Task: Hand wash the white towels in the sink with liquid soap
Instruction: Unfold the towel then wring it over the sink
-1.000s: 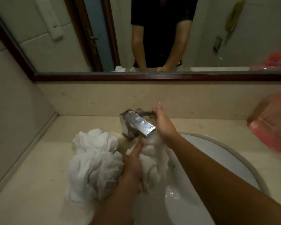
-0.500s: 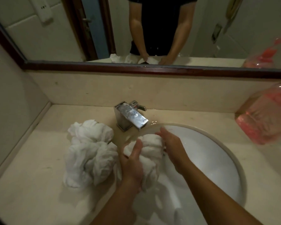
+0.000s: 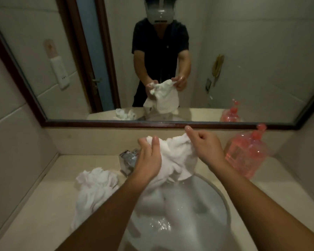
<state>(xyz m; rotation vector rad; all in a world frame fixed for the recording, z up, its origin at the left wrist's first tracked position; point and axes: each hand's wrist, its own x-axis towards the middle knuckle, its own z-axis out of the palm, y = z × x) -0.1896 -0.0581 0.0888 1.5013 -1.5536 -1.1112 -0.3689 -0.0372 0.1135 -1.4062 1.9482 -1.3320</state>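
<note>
Left hand [image 3: 150,156] has its fingers wrapped round one end of the wet white towel [image 3: 176,156], and right hand [image 3: 207,149] pinches the other edge, forefinger poking out. It's held up over the sink [image 3: 219,192]. I'd keep it above the basin so drips land inside, then soap it from the pink bottle [image 3: 246,153] just right. The spare towels [image 3: 92,185] are heaped by the tap [image 3: 127,160]

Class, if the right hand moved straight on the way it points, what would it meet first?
Beyond the towel it grips, the right hand would likely meet the wall strip below the mirror first; depth is unclear.
</note>
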